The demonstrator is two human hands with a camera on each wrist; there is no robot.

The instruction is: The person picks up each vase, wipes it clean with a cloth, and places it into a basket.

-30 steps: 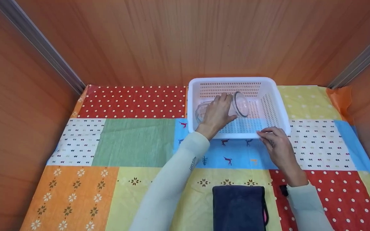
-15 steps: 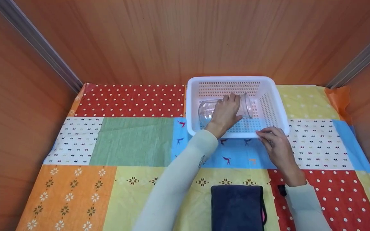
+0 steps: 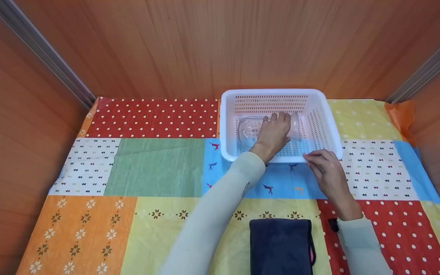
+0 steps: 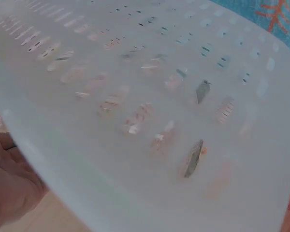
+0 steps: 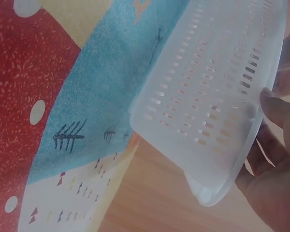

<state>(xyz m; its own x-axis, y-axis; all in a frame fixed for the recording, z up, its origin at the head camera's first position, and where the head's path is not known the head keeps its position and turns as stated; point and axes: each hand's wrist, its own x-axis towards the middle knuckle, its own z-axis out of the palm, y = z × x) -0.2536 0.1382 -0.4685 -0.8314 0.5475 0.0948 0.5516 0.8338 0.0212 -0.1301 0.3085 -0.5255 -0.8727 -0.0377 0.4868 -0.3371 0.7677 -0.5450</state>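
A clear glass vase [image 3: 248, 131] lies on its side inside the white plastic basket [image 3: 281, 159], its flared mouth pointing right. My left hand [image 3: 274, 133] reaches over the front rim and grips the vase around its narrower part, thumb on the near side; the palm hides the vase's middle. With thumb and fingertips, my right hand [image 3: 329, 168] pinches the basket's front rim near the right corner. In the right wrist view the thumb [image 5: 278, 108] lies over that rim. The left wrist view mostly holds the basket's slotted wall [image 4: 150, 92], with part of the left hand at the left edge.
A folded dark cloth item [image 3: 280, 246] with a black cord lies at the front, between the forearms. The patchwork tablecloth [image 3: 155, 166] covers the table. Wooden panels [image 3: 212, 46] rise behind the basket and at both sides.
My left hand has moved slightly right with the vase. Its mouth, earlier tilted up toward the head camera, now faces right as the vase lies flatter. My right hand keeps its hold on the rim.
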